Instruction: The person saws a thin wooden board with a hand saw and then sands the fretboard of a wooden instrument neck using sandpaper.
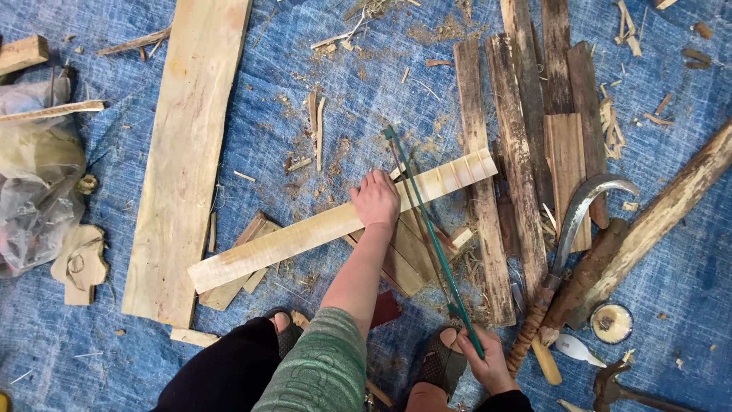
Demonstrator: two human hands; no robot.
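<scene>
The left hand [375, 200] presses flat, fingers spread, on the pale wood strip [335, 223] lying mid-tarp [686, 275] across scrap boards [404, 255], steadying it; the right hand [484, 358] closes its grip around the green bow saw [431, 233], whose blade crosses the strip.

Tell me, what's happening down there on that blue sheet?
A person is sawing wood by hand. The left hand presses a pale wooden strip down across some boards, while the right hand grips a green-framed saw set across the strip. A curved sickle and a wide plank lie nearby on the blue tarp.
</scene>
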